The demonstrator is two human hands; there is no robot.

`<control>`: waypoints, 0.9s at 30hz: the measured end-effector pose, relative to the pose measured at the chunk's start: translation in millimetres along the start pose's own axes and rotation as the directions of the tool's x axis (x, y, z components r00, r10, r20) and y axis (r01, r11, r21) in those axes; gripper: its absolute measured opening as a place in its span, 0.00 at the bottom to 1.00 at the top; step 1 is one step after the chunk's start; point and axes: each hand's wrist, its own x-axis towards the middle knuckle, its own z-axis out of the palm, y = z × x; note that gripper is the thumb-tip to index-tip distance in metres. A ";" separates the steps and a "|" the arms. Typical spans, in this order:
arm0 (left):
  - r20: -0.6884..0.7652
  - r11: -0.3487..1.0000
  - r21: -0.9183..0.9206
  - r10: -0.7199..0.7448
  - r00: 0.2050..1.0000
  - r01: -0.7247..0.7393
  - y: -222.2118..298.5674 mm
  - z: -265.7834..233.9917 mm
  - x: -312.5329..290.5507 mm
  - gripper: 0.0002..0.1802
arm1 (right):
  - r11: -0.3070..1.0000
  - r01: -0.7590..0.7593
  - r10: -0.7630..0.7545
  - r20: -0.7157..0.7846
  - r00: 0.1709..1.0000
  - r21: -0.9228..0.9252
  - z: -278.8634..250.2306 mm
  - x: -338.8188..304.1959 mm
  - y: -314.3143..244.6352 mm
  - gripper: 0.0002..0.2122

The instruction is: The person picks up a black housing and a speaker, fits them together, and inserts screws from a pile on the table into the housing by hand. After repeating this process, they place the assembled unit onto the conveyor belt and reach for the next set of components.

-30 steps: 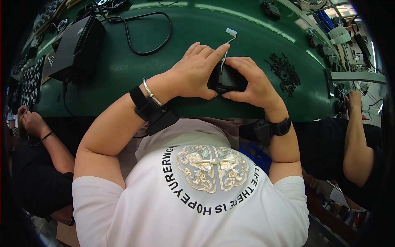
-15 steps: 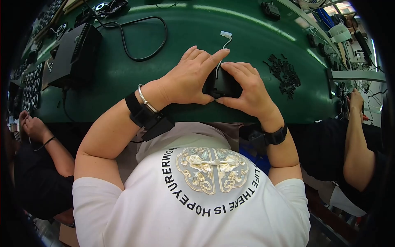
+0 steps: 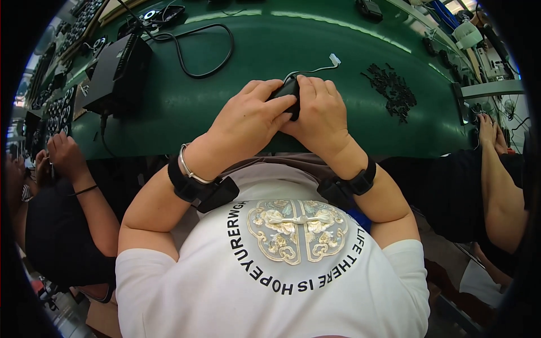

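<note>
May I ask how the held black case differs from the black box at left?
The left hand and right hand hold the case; the box rests on the table. The case looks smaller than the box. The case trails a pale cable; the box, a dark cord. Both are black.

Between the left hand point(image 3: 248, 115) and right hand point(image 3: 318, 112), the black part point(image 3: 291, 91) looks like smooth plastic, and just ahead a glossy white plastic plug point(image 3: 335, 59) tips its thin, plastic-coated wires point(image 3: 310, 70). Under it all, the tabletop point(image 3: 197, 104) gleams, smooth green with streaks of reflected light! Left of the left hand, a matt black box point(image 3: 121, 70), metal or plastic, can't tell. Behind that hand, a bangle point(image 3: 183, 163) of polished metal flashes beside a dull, cloth-like strap point(image 3: 179, 179). Nearest the body, soft white shirt cloth point(image 3: 265, 312) meets satiny, raised embroidery point(image 3: 324, 231).
</note>
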 end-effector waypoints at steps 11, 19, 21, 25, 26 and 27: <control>-0.179 0.989 0.147 0.052 0.982 -0.025 -1.0 17.9 -25.7 0.28 | 0.894 0.124 -0.225 0.193 0.955 0.430 -23.1 8.9 57.1 0.40; -0.196 0.982 0.190 0.031 0.980 0.007 4.4 24.9 -31.7 0.31 | 0.860 0.310 -0.444 0.293 0.847 0.406 -20.2 32.4 53.7 0.36; -0.175 0.972 0.233 0.048 0.983 -0.006 5.5 21.5 -30.8 0.31 | 0.860 0.283 -0.430 0.303 0.850 0.425 -22.5 33.4 52.5 0.35; -0.154 0.976 0.219 0.035 0.987 -0.001 5.4 20.9 -30.4 0.31 | 0.856 0.267 -0.418 0.290 0.861 0.444 -21.5 32.2 51.2 0.34; -0.155 0.976 0.220 0.036 0.987 -0.001 5.7 20.2 -30.0 0.31 | 0.855 0.264 -0.414 0.282 0.866 0.446 -21.3 31.6 50.8 0.33; -0.152 0.977 0.212 0.028 0.988 0.005 6.3 19.3 -29.3 0.30 | 0.856 0.265 -0.414 0.281 0.866 0.445 -21.3 31.6 50.4 0.33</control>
